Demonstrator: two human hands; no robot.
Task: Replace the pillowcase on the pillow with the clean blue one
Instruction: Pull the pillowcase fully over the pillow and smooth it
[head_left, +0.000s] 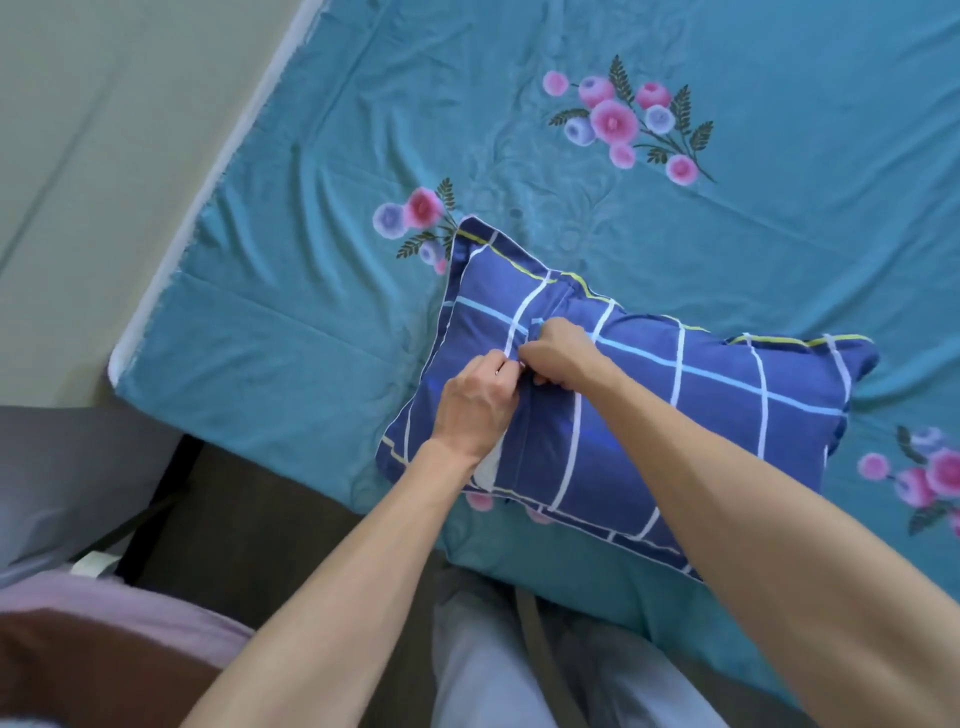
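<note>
We see the pillow (488, 470) lying flat on the bed, wrapped in the blue pillowcase (675, 410), dark blue with white and pale blue grid lines and a yellow-edged flange. Its long axis runs from ten o'clock to four o'clock. A white sliver of pillow shows through the opening near its seven o'clock end.

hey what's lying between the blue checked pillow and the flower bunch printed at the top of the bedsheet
Nothing lies there. In the head view, only bare teal bedsheet stretches between the pillow and the flower bunch.
</note>
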